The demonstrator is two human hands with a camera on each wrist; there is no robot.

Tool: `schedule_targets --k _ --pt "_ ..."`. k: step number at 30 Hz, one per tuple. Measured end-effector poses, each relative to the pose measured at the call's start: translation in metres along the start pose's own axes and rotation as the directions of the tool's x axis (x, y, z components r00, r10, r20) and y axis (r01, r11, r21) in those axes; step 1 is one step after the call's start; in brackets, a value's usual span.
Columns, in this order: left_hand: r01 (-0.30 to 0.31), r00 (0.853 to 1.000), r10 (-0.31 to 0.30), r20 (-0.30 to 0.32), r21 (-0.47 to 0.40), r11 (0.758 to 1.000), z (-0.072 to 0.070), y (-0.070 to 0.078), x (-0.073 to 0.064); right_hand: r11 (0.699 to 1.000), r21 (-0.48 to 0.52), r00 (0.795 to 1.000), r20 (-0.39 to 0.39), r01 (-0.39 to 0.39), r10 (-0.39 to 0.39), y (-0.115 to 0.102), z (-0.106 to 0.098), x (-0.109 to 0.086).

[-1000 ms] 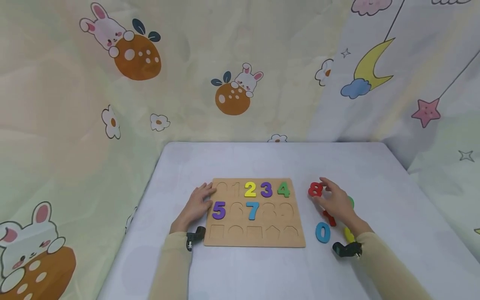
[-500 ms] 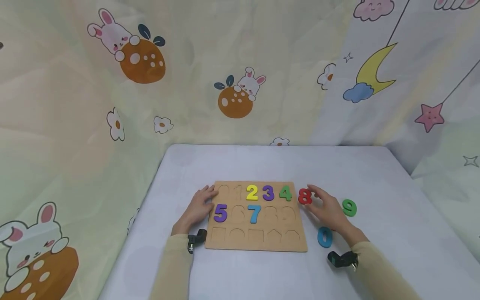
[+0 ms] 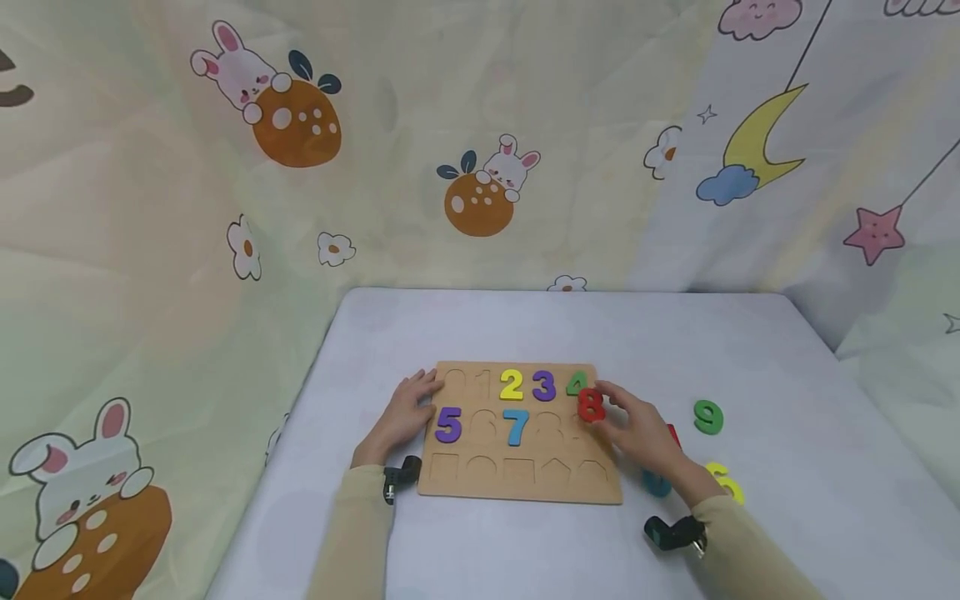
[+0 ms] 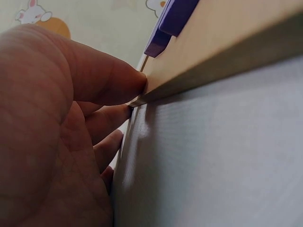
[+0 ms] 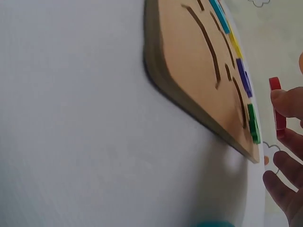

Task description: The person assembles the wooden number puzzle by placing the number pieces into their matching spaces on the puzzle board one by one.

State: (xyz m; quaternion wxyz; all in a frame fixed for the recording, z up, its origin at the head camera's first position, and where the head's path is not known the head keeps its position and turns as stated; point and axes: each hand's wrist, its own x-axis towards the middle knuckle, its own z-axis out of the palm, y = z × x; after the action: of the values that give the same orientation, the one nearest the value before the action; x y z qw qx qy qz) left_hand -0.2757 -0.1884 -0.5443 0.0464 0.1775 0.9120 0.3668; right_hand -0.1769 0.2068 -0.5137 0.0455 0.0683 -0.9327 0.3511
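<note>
A wooden number puzzle board (image 3: 491, 477) lies on the white table. Fingertips and thumb of my left hand (image 3: 401, 411) rest against its left edge, fairly straight; the left wrist view shows the thumb (image 4: 111, 78) touching that edge. Between thumb and finger, my right hand (image 3: 643, 429) pinches a red number 8 (image 3: 591, 405). It is held above the board's right side, partly covering the green 4 (image 3: 576, 383). In the right wrist view the red 8 (image 5: 278, 111) appears edge-on, apart from the board.
In the board sit a yellow 2 (image 3: 512, 385), purple 3 (image 3: 544, 386), purple 5 (image 3: 448, 425) and blue 7 (image 3: 516, 427). Right of it lie a green 9 (image 3: 708, 417), a yellow 6 (image 3: 726, 482), a half-hidden blue 0 (image 3: 657, 483) and a red piece (image 3: 673, 433).
My right hand has carried the red 8 leftward from the loose pieces to over the board's right side. The left hand has stayed at the board's left edge.
</note>
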Motion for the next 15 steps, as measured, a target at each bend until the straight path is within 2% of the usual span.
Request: schedule_targets --k 9,15 --pt "-0.009 1.0 0.009 0.012 0.011 1.0 0.0 -0.004 0.0 0.998 0.018 0.997 0.031 0.067 -0.068 -0.008 0.017 -0.004" --pt "-0.012 1.0 0.012 0.008 0.017 1.0 0.001 -0.005 0.002 0.998 0.006 0.998 0.027 0.06 -0.06 -0.012 0.025 -0.006"
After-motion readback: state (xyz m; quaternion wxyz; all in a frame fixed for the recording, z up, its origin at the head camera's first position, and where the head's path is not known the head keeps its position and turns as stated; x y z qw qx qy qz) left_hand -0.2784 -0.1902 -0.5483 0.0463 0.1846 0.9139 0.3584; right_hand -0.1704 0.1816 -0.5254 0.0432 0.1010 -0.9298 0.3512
